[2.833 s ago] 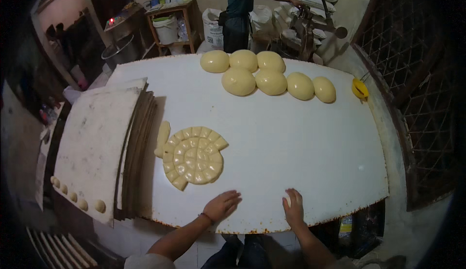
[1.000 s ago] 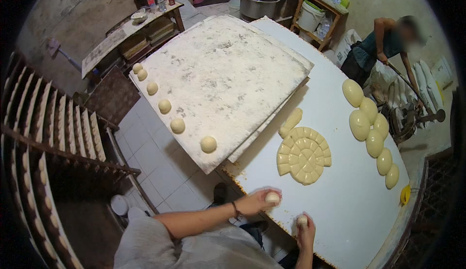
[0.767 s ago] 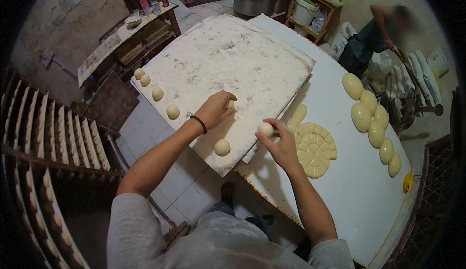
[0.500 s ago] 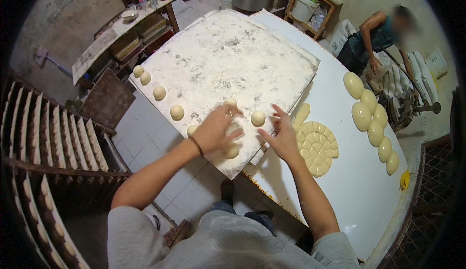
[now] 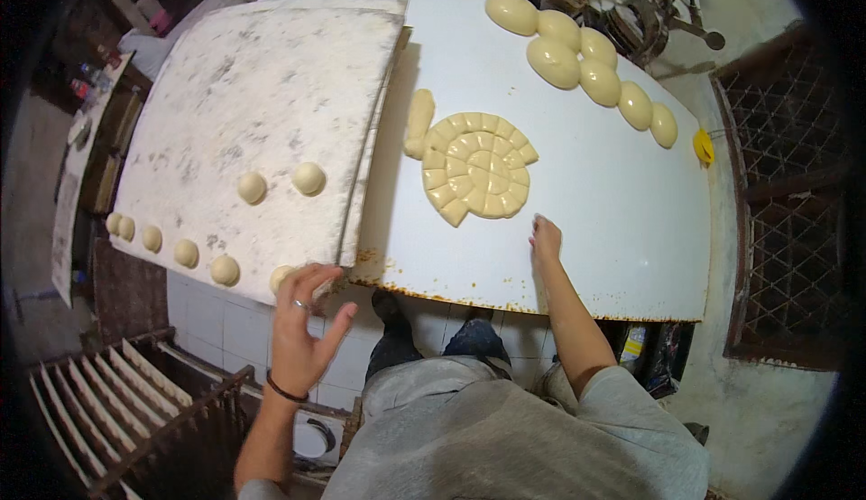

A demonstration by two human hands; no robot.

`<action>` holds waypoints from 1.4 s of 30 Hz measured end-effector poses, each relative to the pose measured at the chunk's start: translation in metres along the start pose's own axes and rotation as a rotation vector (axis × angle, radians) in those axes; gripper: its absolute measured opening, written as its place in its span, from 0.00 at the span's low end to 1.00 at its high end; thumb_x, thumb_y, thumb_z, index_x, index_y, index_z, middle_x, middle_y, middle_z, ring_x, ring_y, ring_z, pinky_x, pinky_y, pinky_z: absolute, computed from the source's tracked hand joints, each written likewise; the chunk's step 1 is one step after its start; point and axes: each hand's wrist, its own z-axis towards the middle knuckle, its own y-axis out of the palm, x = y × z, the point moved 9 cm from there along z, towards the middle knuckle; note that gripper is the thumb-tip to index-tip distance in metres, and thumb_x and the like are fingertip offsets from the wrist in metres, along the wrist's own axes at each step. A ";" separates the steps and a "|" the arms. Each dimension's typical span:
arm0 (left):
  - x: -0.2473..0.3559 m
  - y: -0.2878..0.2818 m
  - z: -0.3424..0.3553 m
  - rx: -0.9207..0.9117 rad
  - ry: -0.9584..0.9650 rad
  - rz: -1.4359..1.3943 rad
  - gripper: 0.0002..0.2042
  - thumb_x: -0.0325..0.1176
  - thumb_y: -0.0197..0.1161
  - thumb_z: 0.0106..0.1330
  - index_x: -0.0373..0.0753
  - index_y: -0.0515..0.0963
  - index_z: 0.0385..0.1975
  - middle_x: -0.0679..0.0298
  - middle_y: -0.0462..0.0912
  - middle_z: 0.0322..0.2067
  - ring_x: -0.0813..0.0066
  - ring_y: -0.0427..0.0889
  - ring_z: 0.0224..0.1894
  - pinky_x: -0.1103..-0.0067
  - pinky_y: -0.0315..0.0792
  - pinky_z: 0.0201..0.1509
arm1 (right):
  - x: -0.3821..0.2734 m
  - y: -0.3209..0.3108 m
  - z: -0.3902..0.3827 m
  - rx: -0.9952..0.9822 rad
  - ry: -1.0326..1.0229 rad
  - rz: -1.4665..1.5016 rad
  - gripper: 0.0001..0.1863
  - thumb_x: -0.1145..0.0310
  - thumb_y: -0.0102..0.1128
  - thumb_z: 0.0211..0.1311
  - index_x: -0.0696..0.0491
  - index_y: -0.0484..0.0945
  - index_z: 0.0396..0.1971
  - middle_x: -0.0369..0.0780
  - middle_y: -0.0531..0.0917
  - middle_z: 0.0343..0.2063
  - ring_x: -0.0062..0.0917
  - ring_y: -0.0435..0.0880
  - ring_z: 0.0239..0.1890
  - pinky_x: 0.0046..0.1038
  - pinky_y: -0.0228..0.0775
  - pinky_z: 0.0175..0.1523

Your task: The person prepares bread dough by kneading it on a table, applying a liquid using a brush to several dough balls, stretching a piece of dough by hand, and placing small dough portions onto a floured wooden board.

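My left hand (image 5: 308,324) is at the near edge of the floured board (image 5: 271,58), fingers and thumb spread. Its fingers partly cover a dough ball (image 5: 280,278); whether they touch it I cannot tell. More round dough balls (image 5: 225,270) line the board's near edge, and two others (image 5: 308,178) sit further in. Over the white tabletop (image 5: 622,238), my right hand (image 5: 546,240) has its fingers curled in; what they hold, if anything, is hidden. Just beyond it lies a flat dough disc (image 5: 483,171) cut into many pieces, with a separate dough strip (image 5: 419,123) at its left.
Several large, shiny dough lumps (image 5: 553,62) rest along the table's far right. A yellow object (image 5: 704,147) is at the right edge. A rack with trays (image 5: 117,401) stands at lower left, and a metal lattice (image 5: 794,130) is on the right.
My view has turned to the right. My right hand has left the dough balls and moved right past the cut disc, its fingers now curled. My left hand has drawn back to the board's near edge.
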 end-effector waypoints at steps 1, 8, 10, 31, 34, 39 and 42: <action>0.012 0.019 -0.004 -0.032 -0.022 -0.048 0.19 0.29 0.74 0.67 0.38 0.82 0.57 0.55 0.83 0.55 0.57 0.82 0.58 0.69 0.76 0.61 | -0.014 0.015 0.010 -0.006 -0.092 -0.072 0.19 0.58 0.62 0.71 0.61 0.84 0.43 0.36 0.80 0.28 0.23 0.80 0.34 0.30 0.76 0.40; -0.007 0.263 -0.053 -0.378 -0.558 -0.574 0.16 0.34 0.70 0.75 0.35 0.81 0.58 0.60 0.85 0.54 0.72 0.83 0.56 0.75 0.76 0.63 | -0.133 0.107 -0.030 -0.399 0.107 0.137 0.24 0.70 0.73 0.66 0.63 0.72 0.55 0.45 0.84 0.47 0.31 0.85 0.44 0.32 0.80 0.51; -0.012 0.349 -0.065 -0.384 -0.734 -0.801 0.18 0.36 0.68 0.77 0.32 0.80 0.59 0.61 0.85 0.55 0.76 0.83 0.56 0.78 0.77 0.63 | -0.109 0.079 -0.047 -0.577 0.263 0.286 0.24 0.74 0.72 0.67 0.63 0.71 0.57 0.45 0.83 0.48 0.29 0.85 0.46 0.32 0.81 0.51; 0.024 0.489 0.057 -0.046 0.122 0.122 0.15 0.40 0.71 0.63 0.39 0.86 0.45 0.56 0.82 0.54 0.49 0.76 0.61 0.56 0.67 0.67 | -0.040 -0.218 -0.028 0.112 -0.430 -0.488 0.17 0.64 0.61 0.78 0.58 0.82 0.59 0.49 0.84 0.57 0.42 0.78 0.64 0.45 0.67 0.69; 0.076 0.544 0.062 -0.211 0.373 0.030 0.11 0.36 0.71 0.66 0.38 0.86 0.43 0.57 0.85 0.54 0.53 0.78 0.63 0.60 0.69 0.70 | -0.056 -0.150 -0.055 -0.056 -0.550 -0.437 0.19 0.67 0.56 0.80 0.56 0.80 0.65 0.50 0.80 0.65 0.45 0.74 0.70 0.47 0.56 0.78; -0.005 0.512 -0.002 -0.432 0.389 0.140 0.09 0.36 0.72 0.68 0.41 0.87 0.44 0.63 0.86 0.52 0.56 0.80 0.59 0.57 0.70 0.68 | 0.017 -0.229 -0.112 -0.092 -0.464 -0.531 0.20 0.70 0.66 0.73 0.54 0.83 0.62 0.45 0.84 0.58 0.44 0.79 0.61 0.44 0.70 0.70; 0.069 0.523 0.066 -0.291 0.521 0.157 0.13 0.37 0.67 0.73 0.40 0.86 0.52 0.60 0.85 0.59 0.53 0.77 0.67 0.57 0.67 0.75 | -0.014 -0.211 -0.054 0.026 -0.406 -0.520 0.22 0.68 0.61 0.77 0.57 0.78 0.67 0.49 0.82 0.63 0.47 0.74 0.70 0.47 0.60 0.77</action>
